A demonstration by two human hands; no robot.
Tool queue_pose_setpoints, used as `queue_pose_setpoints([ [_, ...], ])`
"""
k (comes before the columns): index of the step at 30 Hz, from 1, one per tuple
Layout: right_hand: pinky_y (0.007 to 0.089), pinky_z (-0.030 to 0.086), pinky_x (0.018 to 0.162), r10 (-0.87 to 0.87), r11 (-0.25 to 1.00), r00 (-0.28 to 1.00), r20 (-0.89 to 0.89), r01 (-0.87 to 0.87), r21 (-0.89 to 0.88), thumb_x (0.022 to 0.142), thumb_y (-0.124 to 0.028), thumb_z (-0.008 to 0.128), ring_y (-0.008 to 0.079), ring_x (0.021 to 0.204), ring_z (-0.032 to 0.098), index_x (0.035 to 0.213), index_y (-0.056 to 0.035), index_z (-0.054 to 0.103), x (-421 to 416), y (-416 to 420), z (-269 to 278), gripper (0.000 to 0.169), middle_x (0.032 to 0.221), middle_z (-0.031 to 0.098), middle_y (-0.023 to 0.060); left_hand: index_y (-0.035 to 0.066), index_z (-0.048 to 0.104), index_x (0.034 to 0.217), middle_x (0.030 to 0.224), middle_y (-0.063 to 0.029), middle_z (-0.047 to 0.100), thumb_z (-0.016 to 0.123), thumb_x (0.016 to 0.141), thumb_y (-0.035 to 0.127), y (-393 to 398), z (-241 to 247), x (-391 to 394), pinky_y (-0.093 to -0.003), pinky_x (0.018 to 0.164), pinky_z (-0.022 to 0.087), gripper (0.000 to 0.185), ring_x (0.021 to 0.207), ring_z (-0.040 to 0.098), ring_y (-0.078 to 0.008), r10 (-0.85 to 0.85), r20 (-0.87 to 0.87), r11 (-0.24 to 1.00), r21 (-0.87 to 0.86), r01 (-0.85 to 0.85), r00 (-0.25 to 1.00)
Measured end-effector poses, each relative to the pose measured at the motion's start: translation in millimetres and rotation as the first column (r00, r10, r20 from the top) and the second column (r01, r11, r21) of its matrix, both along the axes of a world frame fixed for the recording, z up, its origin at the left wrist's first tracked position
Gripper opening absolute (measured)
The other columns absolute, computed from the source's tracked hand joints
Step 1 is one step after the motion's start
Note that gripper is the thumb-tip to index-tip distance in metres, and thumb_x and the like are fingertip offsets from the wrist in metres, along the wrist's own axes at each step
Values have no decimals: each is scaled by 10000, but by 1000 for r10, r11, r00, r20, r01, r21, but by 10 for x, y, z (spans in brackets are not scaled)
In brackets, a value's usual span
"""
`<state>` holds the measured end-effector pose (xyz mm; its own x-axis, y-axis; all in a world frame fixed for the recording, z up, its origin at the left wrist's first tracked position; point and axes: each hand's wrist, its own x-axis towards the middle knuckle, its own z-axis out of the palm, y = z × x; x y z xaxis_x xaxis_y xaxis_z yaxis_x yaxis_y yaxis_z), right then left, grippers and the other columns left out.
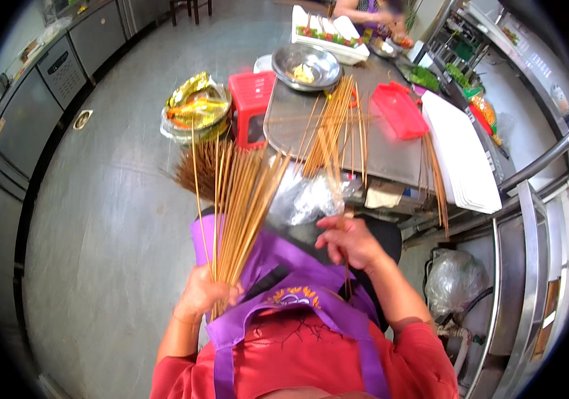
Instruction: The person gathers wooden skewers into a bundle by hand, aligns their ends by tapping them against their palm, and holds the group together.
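My left hand [209, 294] is closed around the lower ends of a large bundle of thin wooden skewers [239, 214], which fan upward over my purple apron [284, 244]. To its right, my right hand [349, 242] has its fingers partly curled around a few skewers [332, 174], blurred, that run up towards the table and down past the palm. More skewers [329, 132] lie in a loose pile on the metal table [389, 154], their near ends jutting over its edge.
A steel bowl [307, 67] holding pale yellow food, a red plastic basket [399, 109] and stacked white trays [459, 154] are on the table. A red stool [252, 104], a lined bin [197, 112] and a broom [199, 169] stand left. Another person [369, 17] works at the far end.
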<state>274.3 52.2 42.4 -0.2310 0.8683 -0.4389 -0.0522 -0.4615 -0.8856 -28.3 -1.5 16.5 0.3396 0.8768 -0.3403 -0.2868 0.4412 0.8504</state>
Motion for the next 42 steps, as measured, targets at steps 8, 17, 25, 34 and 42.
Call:
queue_pose_setpoints([
  [8, 403, 484, 538, -44, 515, 283, 958, -815, 265, 817, -152, 467, 306, 640, 610, 878, -12, 544, -430, 88, -91, 171, 711, 601, 160, -71, 548, 923, 728, -142, 606, 539, 626, -129, 4, 368, 132, -289, 538, 498, 303, 577, 587, -190, 10, -92, 985, 175, 7, 996],
  [17, 324, 445, 462, 48, -65, 474, 879, -877, 476, 740, -118, 498, 208, 543, 557, 759, -75, 511, -669, -196, -76, 49, 631, 504, 41, -75, 548, 941, 722, -121, 603, 479, 617, -142, 129, -133, 113, -284, 582, 495, 338, 603, 592, -188, 4, -256, 985, 166, 40, 967],
  [25, 310, 386, 587, -175, -241, 559, 810, -822, 516, 675, -169, 532, 152, 663, 519, 652, -118, 527, -849, 7, 69, 56, 642, 498, -9, -31, 551, 994, 773, -81, 596, 503, 643, -117, 92, -69, 221, -251, 551, 488, 364, 637, 589, -150, -104, -73, 992, -73, 99, 992],
  [34, 364, 476, 652, -221, -167, 857, 465, -503, 848, 654, -119, 651, 234, 707, 579, 835, -23, 560, -883, -114, 183, 224, 841, 577, 109, -64, 544, 893, 712, -113, 582, 465, 632, -141, 85, -202, 131, -258, 521, 469, 284, 559, 566, -161, 43, -31, 998, -35, -44, 999],
  [42, 237, 478, 631, 142, 909, 959, 246, -225, 350, 768, -196, 650, 83, 717, 563, 1171, 26, 501, -742, -35, -294, 483, 839, 628, 59, -58, 554, 908, 722, -106, 595, 514, 614, -150, 82, -206, 167, -261, 523, 480, 310, 567, 578, -163, 84, -76, 996, -37, -87, 994],
])
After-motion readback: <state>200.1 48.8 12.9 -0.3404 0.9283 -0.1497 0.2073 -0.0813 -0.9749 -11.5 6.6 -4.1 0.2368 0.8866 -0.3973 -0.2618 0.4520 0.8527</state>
